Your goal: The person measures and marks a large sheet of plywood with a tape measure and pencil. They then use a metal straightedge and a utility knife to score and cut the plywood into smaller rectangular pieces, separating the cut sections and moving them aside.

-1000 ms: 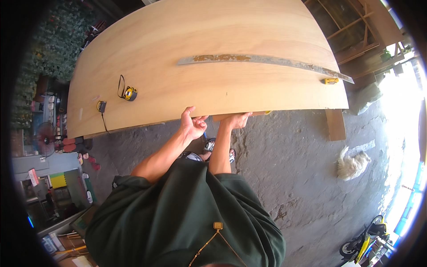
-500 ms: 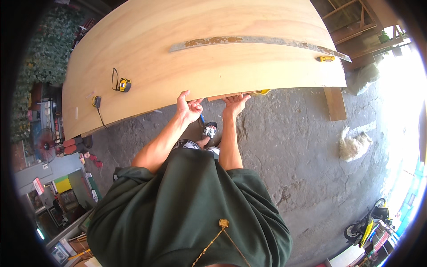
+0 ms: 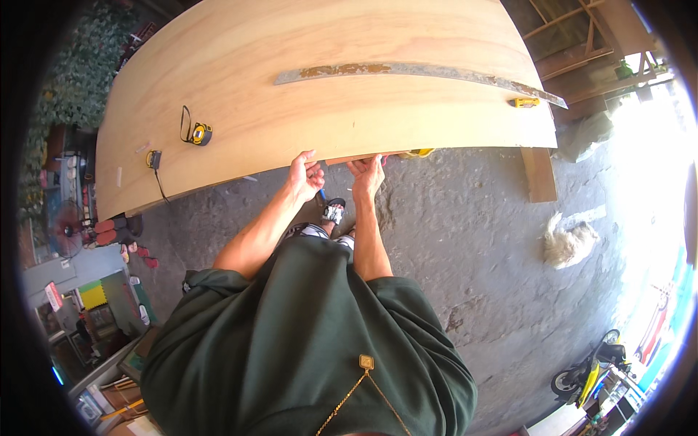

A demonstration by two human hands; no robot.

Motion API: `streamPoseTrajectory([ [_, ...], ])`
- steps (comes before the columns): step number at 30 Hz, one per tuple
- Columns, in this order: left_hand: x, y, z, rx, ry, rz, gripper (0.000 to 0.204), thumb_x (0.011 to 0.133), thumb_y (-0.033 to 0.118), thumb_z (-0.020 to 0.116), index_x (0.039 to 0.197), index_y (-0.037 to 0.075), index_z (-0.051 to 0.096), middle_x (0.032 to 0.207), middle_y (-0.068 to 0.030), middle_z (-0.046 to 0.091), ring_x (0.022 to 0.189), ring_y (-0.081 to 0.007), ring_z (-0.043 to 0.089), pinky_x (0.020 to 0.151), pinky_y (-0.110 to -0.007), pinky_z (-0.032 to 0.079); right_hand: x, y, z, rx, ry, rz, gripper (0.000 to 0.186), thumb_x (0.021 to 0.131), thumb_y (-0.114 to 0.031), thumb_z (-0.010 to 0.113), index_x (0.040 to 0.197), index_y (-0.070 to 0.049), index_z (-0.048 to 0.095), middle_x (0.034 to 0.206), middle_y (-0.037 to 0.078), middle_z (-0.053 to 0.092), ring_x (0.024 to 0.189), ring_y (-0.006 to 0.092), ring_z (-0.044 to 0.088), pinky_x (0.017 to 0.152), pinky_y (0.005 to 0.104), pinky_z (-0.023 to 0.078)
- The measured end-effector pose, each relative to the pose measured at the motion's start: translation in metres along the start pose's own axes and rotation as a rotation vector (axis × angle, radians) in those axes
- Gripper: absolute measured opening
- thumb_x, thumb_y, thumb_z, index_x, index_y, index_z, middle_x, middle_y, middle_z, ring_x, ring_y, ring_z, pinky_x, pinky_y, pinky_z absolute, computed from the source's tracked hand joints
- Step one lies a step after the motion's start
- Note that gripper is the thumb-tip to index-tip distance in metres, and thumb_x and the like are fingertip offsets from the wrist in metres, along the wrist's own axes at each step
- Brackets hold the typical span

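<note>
A large pale plywood sheet (image 3: 247,102) lies in front of me, its near edge running above my hands. My left hand (image 3: 305,178) is at that edge, thumb on the top face and fingers curled just below it. Just to its right, my right hand (image 3: 368,177) has its fingertips against the same edge, the fingers drawn together. Between the two hands a reddish-brown strip (image 3: 347,158) shows under the sheet. Something blue and slim (image 3: 321,195) hangs below my left hand; its kind is mostly hidden.
On the sheet lie a long rusty metal straightedge (image 3: 407,69), a yellow-black tape measure (image 3: 201,134), a smaller black-yellow tool (image 3: 153,159) with a cord, and a yellow tool (image 3: 524,102). A board (image 3: 539,174) sticks out at right. A whitish bundle (image 3: 571,245) rests on the concrete floor.
My right hand has slid left along the edge, closer to my left hand, and its fingers have drawn in. The left hand stays at about the same spot; the view has shifted slightly.
</note>
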State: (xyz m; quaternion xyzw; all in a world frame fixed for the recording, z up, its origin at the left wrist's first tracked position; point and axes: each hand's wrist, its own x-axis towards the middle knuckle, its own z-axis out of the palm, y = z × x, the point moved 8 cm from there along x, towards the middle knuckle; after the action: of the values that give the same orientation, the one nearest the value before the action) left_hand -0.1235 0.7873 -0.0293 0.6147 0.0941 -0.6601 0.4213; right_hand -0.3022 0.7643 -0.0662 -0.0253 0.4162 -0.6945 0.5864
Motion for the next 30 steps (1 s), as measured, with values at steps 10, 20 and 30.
streamPoseTrajectory([
  [10, 0.035, 0.024, -0.071, -0.236, 0.283, 0.084, 0.030, 0.085, 0.043, 0.065, 0.087, 0.015, 0.057, 0.068, 0.0019, 0.057, 0.060, -0.0126, 0.057, 0.059, -0.030, 0.051, 0.014, -0.022, -0.017, -0.161, -0.046, 0.048, 0.024, 0.091, -0.007, 0.057, 0.111, -0.003, 0.044, 0.094, 0.018, 0.061, 0.078, 0.0293, 0.067, 0.071, 0.0405, 0.060],
  [20, 0.040, 0.037, -0.068, -0.180, 0.232, 0.088, 0.024, 0.087, 0.037, 0.064, 0.080, 0.015, 0.057, 0.059, 0.0021, 0.058, 0.049, -0.0085, 0.055, 0.045, -0.024, 0.044, 0.013, -0.018, 0.000, -0.137, -0.152, 0.007, 0.021, 0.089, 0.001, 0.055, 0.102, -0.005, 0.040, 0.092, 0.016, 0.060, 0.078, 0.0274, 0.066, 0.071, 0.0419, 0.060],
  [30, 0.045, 0.037, -0.067, -0.139, 0.114, 0.062, 0.016, 0.092, 0.033, 0.058, 0.096, 0.017, 0.057, 0.078, -0.0045, 0.068, 0.044, -0.0070, 0.052, 0.040, -0.021, 0.037, -0.008, -0.004, 0.019, -0.214, -0.175, 0.071, 0.021, 0.090, 0.000, 0.054, 0.102, 0.001, 0.037, 0.098, 0.022, 0.058, 0.079, 0.0299, 0.066, 0.073, 0.0405, 0.060],
])
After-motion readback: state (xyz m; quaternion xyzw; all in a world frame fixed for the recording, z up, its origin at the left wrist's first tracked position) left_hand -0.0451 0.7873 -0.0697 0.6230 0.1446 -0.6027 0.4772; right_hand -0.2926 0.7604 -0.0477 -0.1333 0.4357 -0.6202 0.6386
